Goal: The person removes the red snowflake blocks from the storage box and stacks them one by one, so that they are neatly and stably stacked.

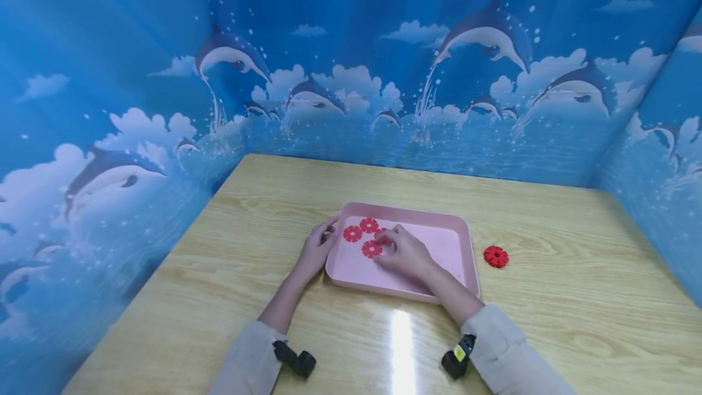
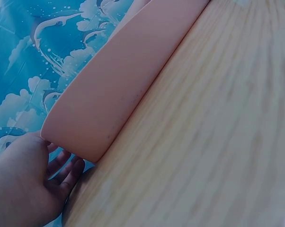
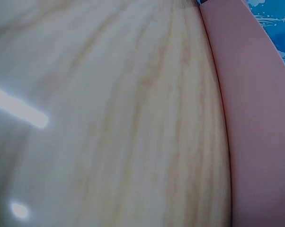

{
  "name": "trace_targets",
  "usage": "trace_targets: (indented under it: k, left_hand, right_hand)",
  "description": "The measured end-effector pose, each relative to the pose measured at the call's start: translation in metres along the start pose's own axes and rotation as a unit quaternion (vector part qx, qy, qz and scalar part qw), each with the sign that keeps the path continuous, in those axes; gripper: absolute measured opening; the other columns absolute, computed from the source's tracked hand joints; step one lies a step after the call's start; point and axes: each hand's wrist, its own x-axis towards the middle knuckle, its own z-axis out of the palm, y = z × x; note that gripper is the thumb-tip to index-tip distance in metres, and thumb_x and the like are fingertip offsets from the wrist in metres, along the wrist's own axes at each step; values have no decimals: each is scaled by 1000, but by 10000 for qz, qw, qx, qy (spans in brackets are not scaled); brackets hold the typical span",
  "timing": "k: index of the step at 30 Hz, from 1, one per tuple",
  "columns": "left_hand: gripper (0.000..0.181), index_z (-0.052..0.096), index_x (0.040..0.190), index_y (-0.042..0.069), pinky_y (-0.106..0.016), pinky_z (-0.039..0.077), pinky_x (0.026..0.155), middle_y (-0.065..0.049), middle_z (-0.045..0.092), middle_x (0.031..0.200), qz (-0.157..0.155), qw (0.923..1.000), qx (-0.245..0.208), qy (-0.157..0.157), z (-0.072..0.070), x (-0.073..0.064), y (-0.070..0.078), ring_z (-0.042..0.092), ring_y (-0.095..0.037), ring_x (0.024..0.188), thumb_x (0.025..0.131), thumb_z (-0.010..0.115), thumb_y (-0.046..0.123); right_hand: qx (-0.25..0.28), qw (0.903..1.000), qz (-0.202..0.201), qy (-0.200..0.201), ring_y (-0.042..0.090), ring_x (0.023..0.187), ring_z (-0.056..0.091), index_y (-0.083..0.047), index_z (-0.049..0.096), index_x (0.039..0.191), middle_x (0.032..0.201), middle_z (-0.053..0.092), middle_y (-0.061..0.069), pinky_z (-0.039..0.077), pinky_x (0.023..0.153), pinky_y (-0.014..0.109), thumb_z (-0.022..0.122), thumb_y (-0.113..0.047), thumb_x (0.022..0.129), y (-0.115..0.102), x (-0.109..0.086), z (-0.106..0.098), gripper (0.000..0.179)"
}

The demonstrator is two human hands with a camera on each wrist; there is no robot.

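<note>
A shallow pink tray (image 1: 439,233) lies on the table with several flat red notched snowflake discs (image 1: 353,233) in its left half. My left hand (image 1: 317,250) holds the tray's left side, its thumb near the rim and its other fingers curved against the outer wall in the left wrist view. Above the tray's middle, my right hand (image 1: 406,253) reaches among the discs with thumb and forefinger apart. Its forefinger partly covers one red disc (image 1: 382,235), while another red disc (image 1: 372,249) lies by the thumb tip. The right wrist view does not show the hand.
Outside the tray, a thicker red notched disc or small stack (image 1: 496,256) lies on the wooden table (image 1: 559,273) to the right. A blue dolphin-print curtain (image 1: 351,78) hangs behind the table and along both sides. Dark wrist cameras (image 1: 295,359) are worn at both cuffs.
</note>
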Motion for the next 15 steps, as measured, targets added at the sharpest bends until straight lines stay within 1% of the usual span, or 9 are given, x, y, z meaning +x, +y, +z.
trace_targets:
  k: [4,11,15]
  left_hand:
    - [39,48,131,3,-41,45,89,-16,51,109,22,10000,14,-4,1,0,-1,54,-32,100,93,52,13]
    - [39,49,131,4,-41,45,89,-15,52,109,-1,10000,26,21,1,1,-1,54,-31,101,93,52,11]
    - [39,49,131,5,-41,44,89,-16,52,109,-28,10000,0,24,1,1,-1,54,-31,100,92,53,10]
  right_hand:
    - [-51,10000,-72,2,13,76,46,-20,66,105,86,47,-2,43,66,29,79,-30,70,1,0,0,38]
    - [-244,9995,-175,55,12,78,48,-17,66,106,87,47,-4,44,69,28,78,-33,70,1,1,0,42]
    - [-344,9989,-287,97,12,76,47,-16,66,105,86,46,-4,44,67,28,78,-34,69,-1,0,0,42]
